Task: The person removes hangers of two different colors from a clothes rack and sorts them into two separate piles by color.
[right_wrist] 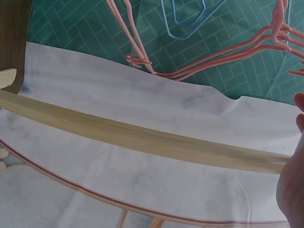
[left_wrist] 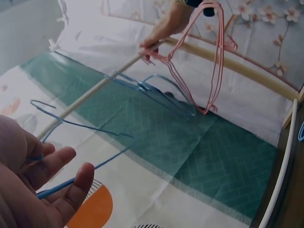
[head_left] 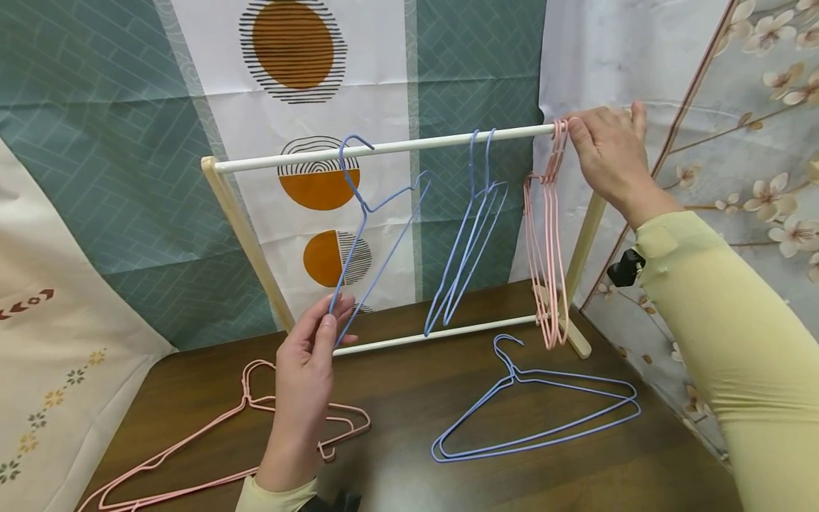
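Observation:
My left hand pinches the lower corner of a blue wire hanger between thumb and fingers. That hanger's hook is up at the white top rail of a clothes rack; whether it bears on the rail I cannot tell. At the rail's right end, my right hand grips the rack, its thumb beside several pink hangers bunched there. Two blue hangers hang between the pink bunch and the held one. Only the edge of the right hand enters the right wrist view.
On the brown table, blue hangers lie in front of the rack's right side. Pink hangers lie at the left, partly behind my left forearm. Wooden posts hold the rail, with a white lower bar near the table. Patterned cloths surround it.

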`<state>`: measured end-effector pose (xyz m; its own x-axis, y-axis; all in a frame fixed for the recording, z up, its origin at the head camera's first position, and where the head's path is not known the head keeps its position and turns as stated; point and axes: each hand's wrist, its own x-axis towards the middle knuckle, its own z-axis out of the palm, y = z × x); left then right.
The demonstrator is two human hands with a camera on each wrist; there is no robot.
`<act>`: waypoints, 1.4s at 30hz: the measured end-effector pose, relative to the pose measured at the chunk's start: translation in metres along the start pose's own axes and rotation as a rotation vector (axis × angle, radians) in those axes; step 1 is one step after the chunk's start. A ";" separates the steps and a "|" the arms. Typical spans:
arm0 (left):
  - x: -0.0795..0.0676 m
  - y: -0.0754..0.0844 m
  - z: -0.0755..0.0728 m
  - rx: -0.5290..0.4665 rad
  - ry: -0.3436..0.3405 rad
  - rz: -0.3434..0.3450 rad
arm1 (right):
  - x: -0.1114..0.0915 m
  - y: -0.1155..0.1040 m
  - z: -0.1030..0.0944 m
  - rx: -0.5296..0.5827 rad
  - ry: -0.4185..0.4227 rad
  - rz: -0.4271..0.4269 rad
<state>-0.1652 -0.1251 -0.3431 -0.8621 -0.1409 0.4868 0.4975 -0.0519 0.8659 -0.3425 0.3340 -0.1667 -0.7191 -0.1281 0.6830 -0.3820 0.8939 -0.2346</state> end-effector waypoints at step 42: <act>-0.023 -0.041 -0.031 0.135 -0.222 -0.327 | 0.000 0.001 0.004 0.002 0.008 0.001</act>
<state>-0.1629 -0.1505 -0.3927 -0.9798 0.0791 0.1838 0.1897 0.0738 0.9791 -0.3451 0.3335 -0.1699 -0.7148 -0.1236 0.6883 -0.3822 0.8933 -0.2365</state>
